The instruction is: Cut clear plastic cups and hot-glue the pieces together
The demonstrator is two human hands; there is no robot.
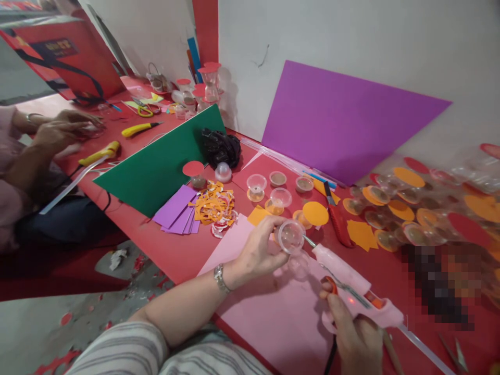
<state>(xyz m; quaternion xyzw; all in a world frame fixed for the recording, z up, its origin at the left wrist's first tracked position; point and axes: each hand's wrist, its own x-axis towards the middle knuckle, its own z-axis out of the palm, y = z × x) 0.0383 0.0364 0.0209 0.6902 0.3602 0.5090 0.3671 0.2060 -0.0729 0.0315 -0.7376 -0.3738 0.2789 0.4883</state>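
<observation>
My left hand (262,247) pinches a clear plastic cup (291,237) above a pink sheet (269,323), its round opening turned towards me. In my right hand (353,330) is a pink glue gun (351,276), gripped by the handle, with an orange trigger under the fingers and a small red light lit. Its metal nozzle is right at the cup's rim; whether they touch I cannot tell. A white glue stick (424,349) sticks out of the gun's back end. Beyond the cup stand several clear cups with orange discs, one orange disc (315,213) among them.
Several finished-looking cups with orange and red discs (408,177) crowd the right side. A red-handled cutter (339,224), orange scraps (214,205), purple cards (177,211) and a green board (167,161) lie around. At left, another person's hands (58,133) work near a yellow glue gun (99,153).
</observation>
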